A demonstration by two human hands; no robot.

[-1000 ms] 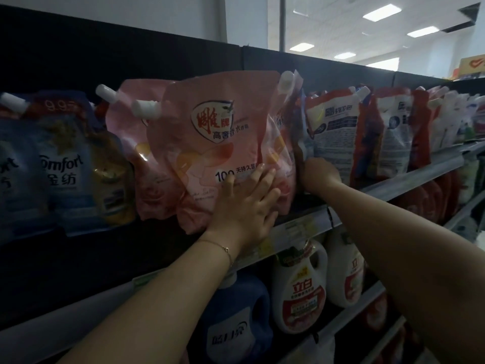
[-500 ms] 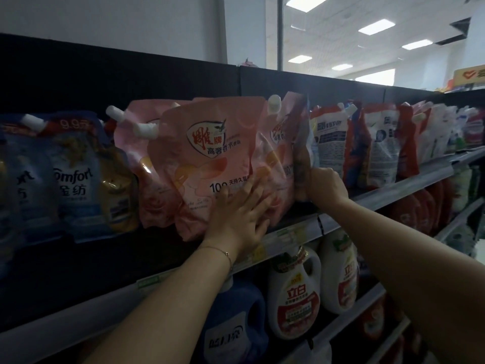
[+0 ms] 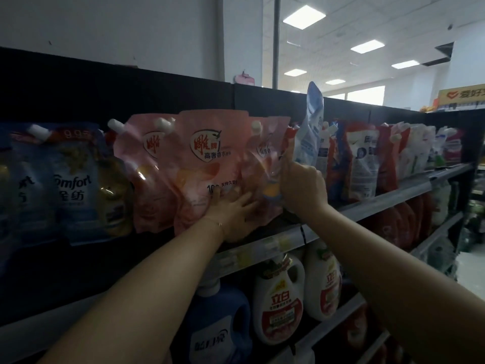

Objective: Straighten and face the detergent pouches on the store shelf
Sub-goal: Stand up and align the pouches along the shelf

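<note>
— Gripping what with my right hand (image 3: pixel 301 187), you ask? From my seat I read it as curled round the lower end of a pale blue-and-white plastic pouch (image 3: pixel 311 127). That pouch stands tall, its top well above the rest of the row.

— And the left?

— My left hand (image 3: pixel 231 208) lies flat, fingers spread, pressing on the lower front of a big pink plastic pouch (image 3: pixel 210 158) with a red logo. Nothing is clenched there, just a palm against the film.

— Where does that pink one sit from the grip?

— Just left of my right fist, upright and face out on the top grey metal shelf (image 3: pixel 393 198). A second pink pouch (image 3: pixel 265 164) stands between it and the fist, partly behind my knuckles. I cannot tell whether my fingers catch it too. A third pink pouch (image 3: pixel 144 174) tilts on the far side of my flat hand.

— Further out?

— Beyond that third one are blue Comfort pouches (image 3: pixel 73 185). Right of the held pouch, red-and-white pouches (image 3: pixel 364 158) run along the same shelf. Below both wrists, one shelf down, stand white detergent jugs with red labels (image 3: pixel 280 298) and a blue jug (image 3: pixel 220 324).
</note>
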